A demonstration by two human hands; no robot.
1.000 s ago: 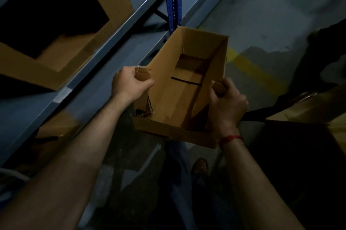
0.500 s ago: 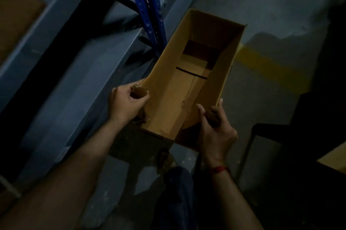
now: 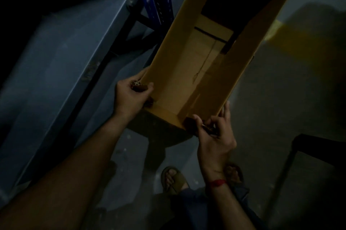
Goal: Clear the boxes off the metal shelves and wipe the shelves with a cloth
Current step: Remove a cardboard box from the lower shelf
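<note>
box betw. l hand, r hand

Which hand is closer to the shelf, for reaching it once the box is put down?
Left, probably. The left hand grips the box corner on the side next to the shelf; the right hand holds the opposite corner, over the floor.

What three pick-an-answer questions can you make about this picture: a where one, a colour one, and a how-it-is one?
1. Where do the left hand and right hand hold the cardboard box? A near corners; B far end; C underneath.
2. The wrist band is: A green; B red; C white.
3. The box is: A taped shut; B full of bottles; C open and empty.
Answers: 1 A, both hands pinch its near corners; 2 B, red on the right wrist; 3 C, bare bottom shows.
</note>
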